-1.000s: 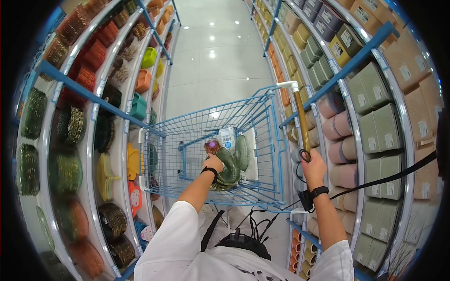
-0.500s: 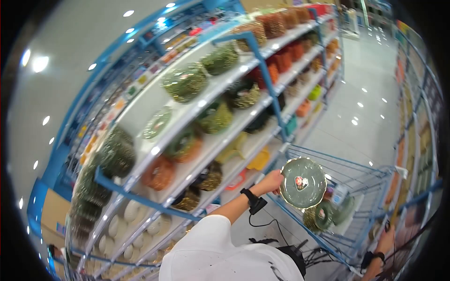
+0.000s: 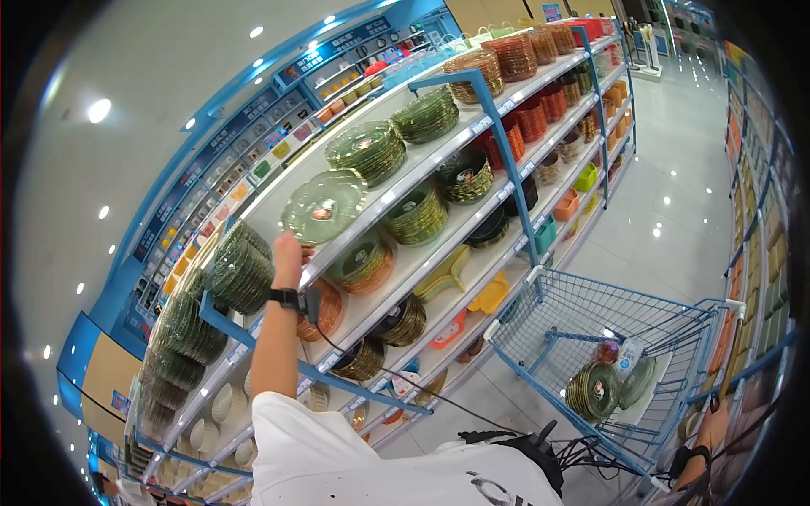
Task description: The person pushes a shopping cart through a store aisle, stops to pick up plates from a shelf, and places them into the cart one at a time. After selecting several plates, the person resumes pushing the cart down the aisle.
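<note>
My left hand (image 3: 289,257) is closed on the near edge of a round green plate (image 3: 324,207) with a gold scalloped rim and a small label in its middle. The plate is over the top shelf (image 3: 396,187), beside a stack of similar green plates (image 3: 365,152); whether it touches the shelf I cannot tell. At the lower right, my right hand (image 3: 715,422) is closed round the handle (image 3: 724,371) of a blue wire shopping cart (image 3: 591,291). Its fingers are partly hidden.
In the cart lie a stack of green gold-edged dishes (image 3: 591,394), another green dish (image 3: 639,381) and a small package (image 3: 629,354). Blue rails (image 3: 481,110) stick out from the shelving. A cable (image 3: 380,367) hangs from my left wrist. Tiled aisle floor (image 3: 675,169) runs ahead, with more shelving at right.
My left hand has carried the green plate from above the cart left and up to the top shelf. My right hand stays at the cart handle.
</note>
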`<state>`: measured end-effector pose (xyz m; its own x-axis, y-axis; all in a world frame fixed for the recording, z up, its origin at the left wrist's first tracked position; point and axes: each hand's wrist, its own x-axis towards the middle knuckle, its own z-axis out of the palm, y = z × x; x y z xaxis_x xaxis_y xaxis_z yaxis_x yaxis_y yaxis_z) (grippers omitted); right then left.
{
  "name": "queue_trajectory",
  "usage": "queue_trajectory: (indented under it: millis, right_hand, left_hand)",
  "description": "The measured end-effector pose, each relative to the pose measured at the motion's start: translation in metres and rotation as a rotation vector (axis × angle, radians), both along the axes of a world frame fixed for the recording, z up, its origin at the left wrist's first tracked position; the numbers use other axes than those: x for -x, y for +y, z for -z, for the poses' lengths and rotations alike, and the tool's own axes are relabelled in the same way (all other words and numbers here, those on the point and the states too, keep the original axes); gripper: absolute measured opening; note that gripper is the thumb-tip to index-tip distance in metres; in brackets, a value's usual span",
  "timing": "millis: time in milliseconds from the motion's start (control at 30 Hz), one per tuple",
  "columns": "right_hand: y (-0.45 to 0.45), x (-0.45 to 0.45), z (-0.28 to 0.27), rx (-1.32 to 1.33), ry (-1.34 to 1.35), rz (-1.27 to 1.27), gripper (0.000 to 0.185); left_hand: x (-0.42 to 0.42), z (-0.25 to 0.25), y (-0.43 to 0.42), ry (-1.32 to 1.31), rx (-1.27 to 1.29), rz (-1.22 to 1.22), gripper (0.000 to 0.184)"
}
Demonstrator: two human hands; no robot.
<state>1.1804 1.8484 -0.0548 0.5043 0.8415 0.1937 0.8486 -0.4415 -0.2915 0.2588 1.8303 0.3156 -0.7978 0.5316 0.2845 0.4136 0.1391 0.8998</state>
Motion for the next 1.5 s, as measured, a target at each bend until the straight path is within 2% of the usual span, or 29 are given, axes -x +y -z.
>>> queue_trajectory:
  millis: [67, 167, 433, 500, 533, 600, 633, 700, 733, 800, 833, 900, 933, 1000, 1167, 1300, 1333, 1367, 1400, 1433, 1467, 1500]
  right_hand:
    - [0.0, 0.006, -0.009, 0.027, -0.041, 0.013, 0.021]
    - [-0.001, 0.009, -0.007, 0.001, -0.06, 0.03, 0.022]
    - [-0.006, 0.019, -0.015, 0.028, -0.067, 0.028, 0.023]
    - [-0.009, 0.025, -0.017, 0.013, -0.061, 0.017, 0.024]
    - [-0.01, 0.027, -0.019, 0.007, -0.062, 0.013, 0.023]
    - [-0.009, 0.028, -0.02, 0.002, -0.066, 0.01, 0.022]
    - [-0.008, 0.026, -0.016, 0.013, -0.07, 0.021, 0.022]
    - [-0.007, 0.02, -0.009, 0.024, -0.074, 0.032, 0.021]
    - [-0.006, 0.017, -0.006, 0.01, -0.074, 0.02, 0.021]
    - [-0.008, 0.018, -0.005, 0.004, -0.076, 0.006, 0.021]
    - [-0.007, 0.021, -0.007, 0.003, -0.076, 0.01, 0.021]
    - [-0.007, 0.022, -0.012, 0.004, -0.081, 0.016, 0.021]
    - [-0.007, 0.023, -0.012, 0.008, -0.086, 0.025, 0.022]
    - [-0.006, 0.025, -0.013, 0.01, -0.092, 0.042, 0.022]
    - [-0.01, 0.044, -0.034, 0.126, -0.064, 0.092, 0.025]
    - [-0.014, 0.061, -0.045, 0.119, -0.057, 0.096, 0.025]
    - [-0.012, 0.047, -0.028, 0.132, -0.049, 0.091, 0.027]
    - [-0.017, 0.05, -0.026, 0.035, -0.045, 0.05, 0.03]
    - [-0.018, 0.048, -0.024, 0.084, -0.025, 0.053, 0.034]
    - [-0.02, 0.056, -0.031, 0.026, -0.042, 0.041, 0.024]
    - [-0.021, 0.059, -0.03, -0.035, -0.053, 0.042, 0.024]
    - [-0.021, 0.063, -0.038, 0.038, -0.095, 0.07, 0.023]
  left_hand:
    - [0.039, -0.004, -0.001, -0.128, -0.063, -0.061, 0.03]
    - [0.088, -0.001, 0.005, -0.212, -0.015, -0.146, 0.031]
    - [0.14, 0.019, 0.025, -0.36, 0.057, -0.216, 0.032]
    - [0.152, 0.026, 0.026, -0.172, 0.215, -0.307, 0.036]
    - [0.161, 0.033, 0.028, -0.173, 0.222, -0.305, 0.036]
    - [0.174, 0.046, 0.029, 0.648, 0.528, -0.65, 0.042]
    - [0.156, 0.044, 0.026, 0.648, 0.533, -0.646, 0.042]
    - [0.089, 0.028, 0.022, 0.873, 0.487, -0.608, 0.042]
    - [0.084, 0.027, 0.024, 0.872, 0.487, -0.609, 0.042]
    - [0.077, 0.028, 0.028, 1.083, 0.43, -0.228, 0.036]
    - [0.073, 0.031, 0.031, 1.082, 0.432, -0.226, 0.036]
    - [0.066, 0.038, 0.037, 0.937, 0.668, -0.046, 0.027]
    - [0.069, 0.045, 0.038, 0.934, 0.669, -0.042, 0.027]
    - [0.073, 0.059, 0.044, 1.08, 0.498, -0.063, 0.023]
    - [0.059, 0.058, 0.047, 1.081, 0.45, -0.098, 0.018]
    - [0.066, 0.06, 0.043, 1.128, 0.42, -0.136, 0.018]
    - [0.071, 0.064, 0.048, 1.151, 0.393, -0.144, 0.019]
    - [0.072, 0.062, 0.048, 1.125, 0.399, -0.14, 0.02]
    - [0.077, 0.065, 0.049, 1.104, 0.357, -0.13, 0.02]
    - [0.085, 0.066, 0.049, 1.13, 0.325, -0.09, 0.019]
    - [0.086, 0.065, 0.05, 1.095, 0.323, -0.065, 0.016]
    - [0.095, 0.067, 0.051, 1.075, 0.242, -0.02, 0.014]
